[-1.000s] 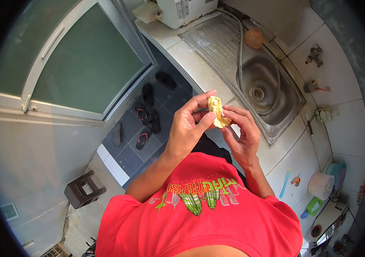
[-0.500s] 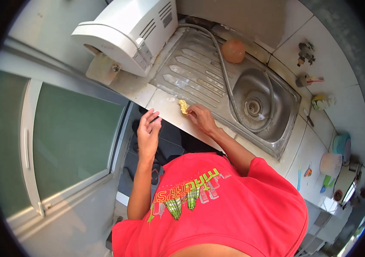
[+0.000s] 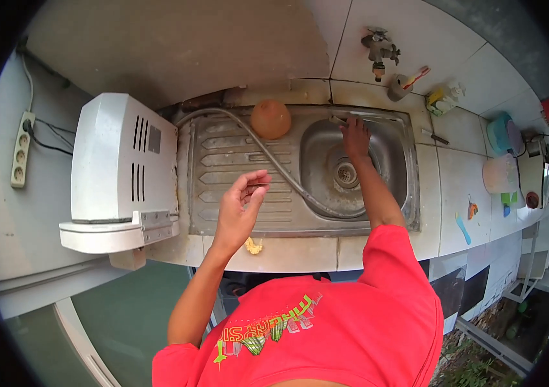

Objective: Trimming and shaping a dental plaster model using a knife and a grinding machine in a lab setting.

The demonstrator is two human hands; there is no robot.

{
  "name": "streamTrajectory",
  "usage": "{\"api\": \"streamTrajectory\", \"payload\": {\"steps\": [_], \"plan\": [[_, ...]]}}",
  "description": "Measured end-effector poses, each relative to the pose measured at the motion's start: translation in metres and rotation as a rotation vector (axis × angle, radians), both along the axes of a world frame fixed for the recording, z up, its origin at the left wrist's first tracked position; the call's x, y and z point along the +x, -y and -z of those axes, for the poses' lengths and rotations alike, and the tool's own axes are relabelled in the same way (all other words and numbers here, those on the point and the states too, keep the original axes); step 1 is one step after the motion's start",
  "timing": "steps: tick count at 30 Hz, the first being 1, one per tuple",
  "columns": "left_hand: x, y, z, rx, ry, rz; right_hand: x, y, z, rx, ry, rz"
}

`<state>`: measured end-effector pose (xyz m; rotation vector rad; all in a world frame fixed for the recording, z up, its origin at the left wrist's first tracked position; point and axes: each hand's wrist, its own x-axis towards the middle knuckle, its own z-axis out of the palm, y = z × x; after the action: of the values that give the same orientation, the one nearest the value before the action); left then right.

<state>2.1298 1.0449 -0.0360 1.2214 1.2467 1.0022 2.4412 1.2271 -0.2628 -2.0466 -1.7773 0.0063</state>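
Observation:
My right hand [image 3: 355,137] reaches over the far side of the sink bowl [image 3: 384,171], its fingers closed around the end of a grey hose [image 3: 268,153]. The hose crosses the ribbed drainboard and loops into the bowl. Above the drainboard's front part, my left hand [image 3: 239,213] is raised with fingers curled toward the thumb. A thin dark thing seems to be pinched there, too small to name. Just below that hand, a bumpy yellow piece [image 3: 253,246] lies on the tiled front edge of the counter. A round orange-brown object [image 3: 270,119] rests behind the hose.
A white appliance with vents [image 3: 110,161] stands left of the drainboard, near a power strip [image 3: 23,151]. A tap [image 3: 381,51] sticks out of the wall. At right are a cup with a toothbrush [image 3: 400,87], a knife [image 3: 435,137], a blue utensil [image 3: 462,229] and a translucent tub [image 3: 500,173].
My right hand has left the yellow piece and moved to the hose end at the sink's far side. My left hand has come over the drainboard. The view has turned toward the sink.

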Motion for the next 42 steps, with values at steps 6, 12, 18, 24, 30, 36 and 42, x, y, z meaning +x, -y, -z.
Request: {"api": "streamTrajectory", "payload": {"steps": [6, 12, 18, 24, 30, 36, 42], "plan": [[0.08, -0.157, -0.009, 0.01, -0.052, 0.246, 0.03, 0.001, -0.05, 0.262, -0.369, -0.061], [0.198, -0.294, 0.006, -0.085, -0.221, 0.435, 0.042, -0.031, -0.082, 0.328, -0.436, 0.022], [0.258, -0.334, 0.014, -0.393, -0.379, 0.401, 0.031, -0.043, -0.088, 0.313, -0.548, -0.005], [0.253, -0.324, 0.045, -0.084, -0.111, 0.405, 0.032, -0.045, -0.088, 0.14, -0.831, -0.057], [0.255, -0.319, 0.038, -0.113, -0.082, 0.43, 0.051, -0.051, -0.081, -0.081, -1.582, -0.338], [0.261, -0.323, 0.034, -0.099, -0.021, 0.423, 0.076, -0.072, -0.074, -0.45, -2.011, -0.699], [0.256, -0.324, 0.044, -0.075, -0.117, 0.349, 0.06, -0.066, -0.137, 0.103, -1.251, -0.154]]}}
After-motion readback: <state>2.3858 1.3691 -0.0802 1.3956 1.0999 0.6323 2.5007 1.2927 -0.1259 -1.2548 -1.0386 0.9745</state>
